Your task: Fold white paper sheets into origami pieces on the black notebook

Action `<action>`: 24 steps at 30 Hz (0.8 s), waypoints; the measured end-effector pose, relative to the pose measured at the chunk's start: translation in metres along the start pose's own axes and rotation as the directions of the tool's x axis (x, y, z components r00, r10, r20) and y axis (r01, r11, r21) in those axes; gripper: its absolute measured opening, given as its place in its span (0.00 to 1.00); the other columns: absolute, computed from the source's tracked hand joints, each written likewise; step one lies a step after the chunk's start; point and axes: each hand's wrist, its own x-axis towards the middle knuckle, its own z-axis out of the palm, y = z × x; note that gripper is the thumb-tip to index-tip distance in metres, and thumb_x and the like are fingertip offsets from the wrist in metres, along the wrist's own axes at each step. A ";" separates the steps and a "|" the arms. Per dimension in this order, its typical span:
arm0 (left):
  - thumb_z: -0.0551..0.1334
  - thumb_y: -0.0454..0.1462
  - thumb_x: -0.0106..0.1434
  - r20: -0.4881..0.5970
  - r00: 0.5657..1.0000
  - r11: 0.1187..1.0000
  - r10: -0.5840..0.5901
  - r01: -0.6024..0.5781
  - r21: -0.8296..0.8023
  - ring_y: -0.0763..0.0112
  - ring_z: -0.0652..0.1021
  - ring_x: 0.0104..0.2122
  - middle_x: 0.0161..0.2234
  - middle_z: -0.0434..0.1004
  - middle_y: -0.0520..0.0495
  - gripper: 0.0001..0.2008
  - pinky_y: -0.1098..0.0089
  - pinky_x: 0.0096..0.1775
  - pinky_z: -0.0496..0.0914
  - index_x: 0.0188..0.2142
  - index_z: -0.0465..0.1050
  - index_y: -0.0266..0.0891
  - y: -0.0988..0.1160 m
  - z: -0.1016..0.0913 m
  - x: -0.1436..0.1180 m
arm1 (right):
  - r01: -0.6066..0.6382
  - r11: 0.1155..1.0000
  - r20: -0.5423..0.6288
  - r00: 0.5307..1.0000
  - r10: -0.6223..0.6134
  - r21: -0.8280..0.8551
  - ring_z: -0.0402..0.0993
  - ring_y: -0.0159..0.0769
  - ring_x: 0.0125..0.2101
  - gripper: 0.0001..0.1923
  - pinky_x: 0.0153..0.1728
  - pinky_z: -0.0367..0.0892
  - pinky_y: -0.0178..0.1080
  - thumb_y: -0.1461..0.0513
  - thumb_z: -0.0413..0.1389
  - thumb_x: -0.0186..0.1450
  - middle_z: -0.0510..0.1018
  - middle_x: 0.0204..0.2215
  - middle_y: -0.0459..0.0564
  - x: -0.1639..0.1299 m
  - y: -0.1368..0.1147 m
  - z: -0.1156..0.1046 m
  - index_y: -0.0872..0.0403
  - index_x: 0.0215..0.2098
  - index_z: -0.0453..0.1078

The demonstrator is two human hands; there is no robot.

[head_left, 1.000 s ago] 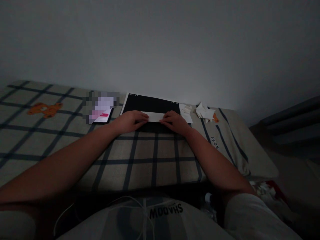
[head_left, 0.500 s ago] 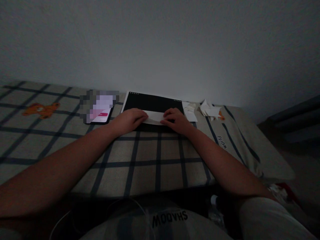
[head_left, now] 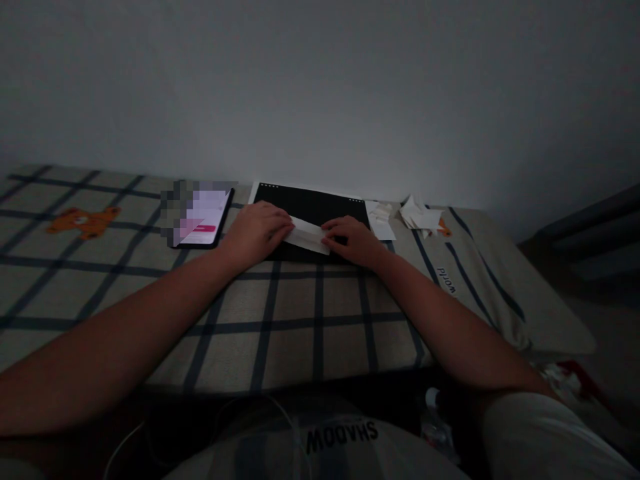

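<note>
A narrow folded strip of white paper (head_left: 309, 236) is stretched between my two hands, tilted down toward the right. My left hand (head_left: 260, 230) pinches its left end with thumb and fingers. At its right end, my right hand (head_left: 354, 240) pinches the paper between thumb and fingertips. Beneath both hands lies a black flat board (head_left: 305, 204) with small white marks along its far edge and a pale border at its left. The lower fingers of each hand are partly hidden.
Left of the board lies a phone or tablet (head_left: 207, 217) with a lit, partly blurred screen. Paper pieces (head_left: 381, 220) and a crumpled paper pile (head_left: 420, 217) sit to the right. A checked cloth (head_left: 295, 300) covers the table against the wall. A plastic bottle (head_left: 437, 427) stands below the edge.
The paper strip has turned from nearly level to a slant, its left end higher and its right end lower. My left hand has shifted slightly up and away from me.
</note>
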 end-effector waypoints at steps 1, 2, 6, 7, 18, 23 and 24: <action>0.55 0.42 0.66 -0.023 1.000 1.000 -0.019 0.019 0.013 0.55 0.73 0.47 0.45 0.77 0.43 0.14 0.54 0.52 0.62 0.39 0.79 0.42 0.001 0.000 0.000 | -0.003 1.000 0.001 1.000 0.003 0.000 0.72 0.40 0.45 0.08 0.51 0.62 0.46 0.61 0.56 0.64 0.78 0.44 0.53 0.000 -0.001 0.000 0.53 0.33 0.77; 0.56 0.42 0.65 -0.049 0.998 0.999 -0.036 0.038 0.030 0.54 0.72 0.48 0.45 0.76 0.43 0.14 0.53 0.52 0.62 0.40 0.79 0.43 0.002 0.000 -0.001 | -0.006 1.000 0.004 1.000 0.006 -0.003 0.71 0.40 0.45 0.08 0.50 0.62 0.46 0.60 0.56 0.64 0.78 0.44 0.53 0.000 -0.002 0.001 0.53 0.32 0.77; 0.59 0.42 0.63 -0.177 0.979 0.986 -0.100 0.121 0.114 0.52 0.69 0.50 0.49 0.71 0.40 0.15 0.53 0.51 0.63 0.46 0.77 0.41 0.007 0.001 -0.002 | -0.021 1.000 0.008 1.000 0.021 0.011 0.72 0.38 0.43 0.08 0.49 0.62 0.44 0.60 0.56 0.64 0.78 0.42 0.52 0.001 -0.007 0.004 0.53 0.30 0.76; 0.59 0.41 0.63 -0.199 0.973 0.982 -0.112 0.140 0.129 0.53 0.69 0.49 0.48 0.71 0.39 0.15 0.54 0.50 0.64 0.47 0.76 0.40 0.009 0.001 -0.002 | -0.025 0.999 0.003 1.000 0.025 0.020 0.72 0.38 0.43 0.08 0.49 0.63 0.44 0.60 0.56 0.64 0.78 0.41 0.52 0.002 -0.008 0.004 0.53 0.30 0.76; 0.56 0.43 0.65 -0.046 0.993 0.987 -0.107 0.112 0.117 0.53 0.67 0.55 0.58 0.63 0.38 0.23 0.55 0.54 0.66 0.58 0.66 0.38 0.023 0.015 -0.008 | 0.038 0.999 -0.052 0.998 -0.038 -0.005 0.74 0.38 0.41 0.07 0.47 0.67 0.43 0.62 0.57 0.64 0.78 0.39 0.54 0.002 -0.009 0.007 0.56 0.30 0.75; 0.58 0.44 0.65 0.008 0.995 0.979 -0.097 0.094 0.179 0.50 0.61 0.61 0.64 0.56 0.37 0.28 0.53 0.57 0.64 0.62 0.61 0.38 0.025 0.014 -0.011 | 0.083 0.996 -0.050 0.995 -0.084 -0.013 0.72 0.38 0.45 0.07 0.49 0.66 0.45 0.61 0.56 0.65 0.76 0.42 0.54 0.001 -0.002 0.010 0.55 0.33 0.75; 0.58 0.44 0.65 0.013 0.995 0.977 -0.100 0.095 0.192 0.49 0.61 0.61 0.64 0.55 0.37 0.28 0.53 0.57 0.64 0.62 0.60 0.38 0.025 0.014 -0.011 | 0.092 0.996 -0.051 0.994 -0.092 -0.008 0.72 0.38 0.46 0.07 0.50 0.66 0.45 0.61 0.56 0.65 0.76 0.43 0.54 0.001 0.001 0.011 0.55 0.34 0.75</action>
